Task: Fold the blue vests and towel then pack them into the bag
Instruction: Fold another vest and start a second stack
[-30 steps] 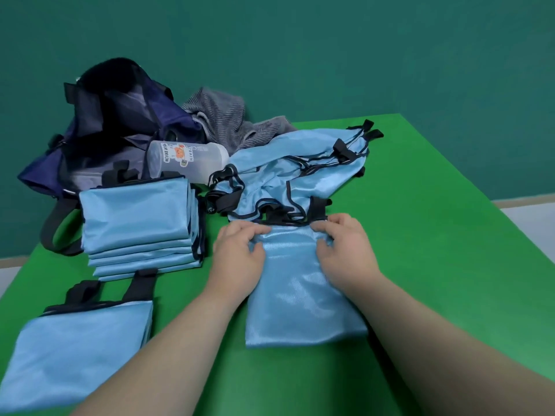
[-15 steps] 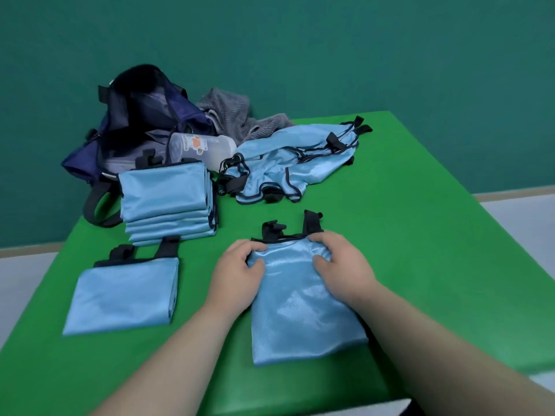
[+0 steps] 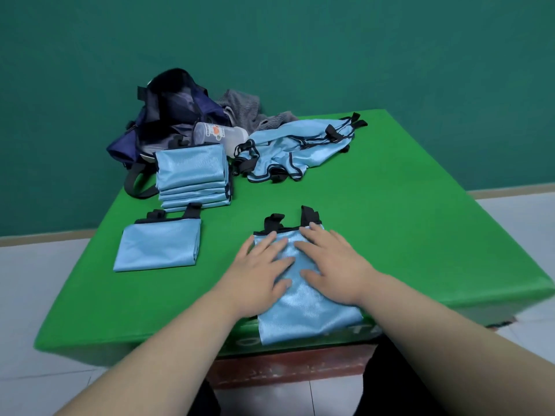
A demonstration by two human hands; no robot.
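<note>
The left hand (image 3: 261, 271) and the right hand (image 3: 333, 265) lie flat, side by side, with straight, spread fingers. They grasp nothing and press down on the half-folded vest (image 3: 306, 316) at the near edge of the table (image 3: 420, 235). The vest's long axis runs straight away from the person. Its plain end droops over the table's front edge, and its black straps (image 3: 307, 216) point to the far side, just past the fingertips. Both hands sit on the far half and are about equally near the strap end, so the next fold will likely bring one end lengthwise onto the other.

Half a second ago the fingers were curled and pinching the strap-end edge. Now they are released and smoothing the cloth, and the vest lies closer to the person, past the table's edge.

To the left is a single folded vest (image 3: 159, 247), and behind it a stack (image 3: 190, 169) of folded ones. Farther back, the unfolded vests (image 3: 294, 145) lie in a loose heap. At the far left corner the dark bag (image 3: 168, 115) stands open, with a clear bottle (image 3: 219, 135) lying against it and the grey towel (image 3: 246, 109) crumpled just beside it. Nothing blue shows in the bag.
</note>
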